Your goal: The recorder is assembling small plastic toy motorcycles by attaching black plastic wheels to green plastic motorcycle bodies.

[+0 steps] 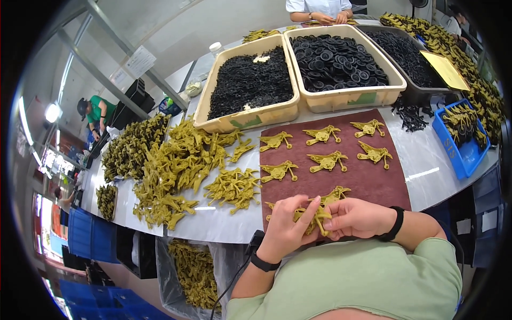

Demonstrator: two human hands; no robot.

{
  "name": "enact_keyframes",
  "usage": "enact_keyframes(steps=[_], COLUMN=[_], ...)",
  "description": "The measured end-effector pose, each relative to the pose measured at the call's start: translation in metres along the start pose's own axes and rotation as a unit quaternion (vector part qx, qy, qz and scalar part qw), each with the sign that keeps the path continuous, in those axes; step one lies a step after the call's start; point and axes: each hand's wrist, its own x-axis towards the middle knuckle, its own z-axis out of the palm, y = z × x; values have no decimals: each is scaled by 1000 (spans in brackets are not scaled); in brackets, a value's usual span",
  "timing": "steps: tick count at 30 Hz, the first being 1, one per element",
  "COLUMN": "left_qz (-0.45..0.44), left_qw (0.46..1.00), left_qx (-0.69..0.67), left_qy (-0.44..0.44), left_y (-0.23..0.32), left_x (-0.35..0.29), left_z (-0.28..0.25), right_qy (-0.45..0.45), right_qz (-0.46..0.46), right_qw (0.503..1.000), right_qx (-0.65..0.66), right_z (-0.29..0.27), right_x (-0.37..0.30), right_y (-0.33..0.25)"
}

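Close to my body, my left hand (pixel 285 226) and my right hand (pixel 356 217) meet on one olive-yellow plastic part (pixel 319 222). Fingers of both hands are closed on it, and they cover much of its shape. Several similar olive-yellow parts, such as one plastic piece (pixel 327 161), lie in rows on a dark red mat (pixel 368 186). Another piece (pixel 337 194) lies just beyond my hands, partly covered by them. To the left of the mat are a small pile of thin olive-yellow pieces (pixel 234 186) and a larger heap (pixel 181 154).
Beyond the mat stand a cream bin (pixel 213 124) of small black pieces, another cream bin (pixel 362 99) of black wheels, and a dark tray (pixel 421 96). A blue basket (pixel 462 169) sits at right. Bagged pieces (pixel 194 272) are below the table. A co-worker's hands (pixel 330 18) are across it.
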Motion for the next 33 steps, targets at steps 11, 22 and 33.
enact_keyframes(steps=[11, 22, 33], left_qz=[14, -206, -263], left_qw=[997, 927, 874], left_qx=[-63, 304, 401], left_qy=[34, 77, -77], left_y=[6, -111, -137], left_x=[6, -22, -20], left_z=[19, -54, -36], right_qy=[-2, 243, 434], right_qz=[-84, -200, -124], right_qw=[989, 903, 678], right_qx=[-119, -292, -579], right_z=[2, -72, -104], right_x=[-6, -69, -111], right_y=[4, -19, -1])
